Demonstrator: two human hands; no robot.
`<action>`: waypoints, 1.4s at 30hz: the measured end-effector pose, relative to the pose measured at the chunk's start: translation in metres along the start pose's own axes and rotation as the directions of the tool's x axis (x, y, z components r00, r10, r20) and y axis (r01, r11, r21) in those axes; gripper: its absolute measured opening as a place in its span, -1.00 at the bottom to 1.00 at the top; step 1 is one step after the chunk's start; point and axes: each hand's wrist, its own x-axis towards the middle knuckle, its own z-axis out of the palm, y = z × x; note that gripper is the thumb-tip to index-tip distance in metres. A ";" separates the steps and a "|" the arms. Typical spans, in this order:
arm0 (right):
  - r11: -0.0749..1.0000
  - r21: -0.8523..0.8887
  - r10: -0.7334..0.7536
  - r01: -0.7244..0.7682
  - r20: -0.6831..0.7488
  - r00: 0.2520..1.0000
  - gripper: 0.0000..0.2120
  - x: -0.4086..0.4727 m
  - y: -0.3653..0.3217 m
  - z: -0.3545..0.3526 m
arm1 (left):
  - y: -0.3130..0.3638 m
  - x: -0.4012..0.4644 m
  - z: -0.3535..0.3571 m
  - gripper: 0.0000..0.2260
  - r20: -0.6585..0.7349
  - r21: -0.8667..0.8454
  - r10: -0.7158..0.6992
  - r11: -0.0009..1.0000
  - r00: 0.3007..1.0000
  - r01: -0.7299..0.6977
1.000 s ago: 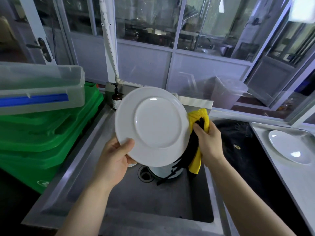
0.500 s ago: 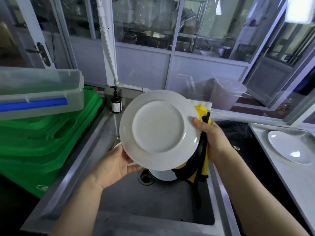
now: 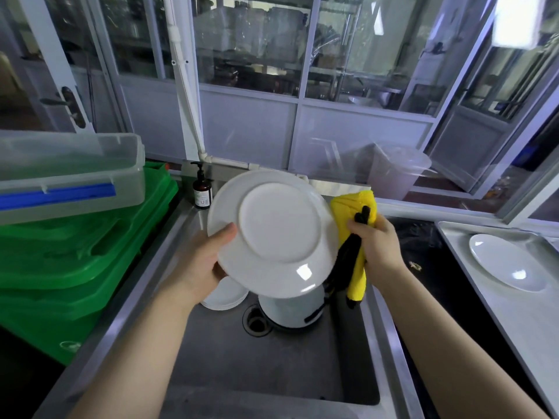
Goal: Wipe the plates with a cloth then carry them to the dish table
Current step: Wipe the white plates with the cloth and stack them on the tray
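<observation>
White plate held over the sink, cloth at its right edge.

The left hand (image 3: 203, 265) grips the plate (image 3: 273, 232) at its left rim, thumb on the underside facing the camera; the right hand (image 3: 375, 241) clenches the yellow-and-black cloth (image 3: 352, 216). The brown pump bottle (image 3: 201, 189) carries a white label too small to read. Against half a second ago, the left hand has climbed from the bottom rim to the left, and the plate tilts more. Another plate (image 3: 505, 261) lies on the table (image 3: 514, 322) at right.

I am holding a plain white plate (image 3: 272, 234) and a yellow-and-black cloth (image 3: 354, 234); green bins (image 3: 84, 252) are sitting left.
</observation>
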 end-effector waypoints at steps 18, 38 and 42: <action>0.585 -0.298 -0.624 0.754 0.429 0.653 -0.53 -0.085 -0.011 0.061 | -0.028 -0.002 0.070 -0.84 -0.371 -0.061 0.259 0.952 0.892 -0.301; 0.888 0.369 0.131 -0.275 0.371 0.919 -0.57 -0.035 -0.008 0.026 | -0.045 -0.022 0.042 -0.66 -0.059 -0.278 0.027 0.960 0.998 -0.042; 0.932 0.353 -0.025 -0.079 0.281 0.959 -0.59 -0.041 -0.019 0.028 | -0.049 -0.017 0.034 -0.55 -0.051 -0.184 -0.096 0.979 0.994 0.085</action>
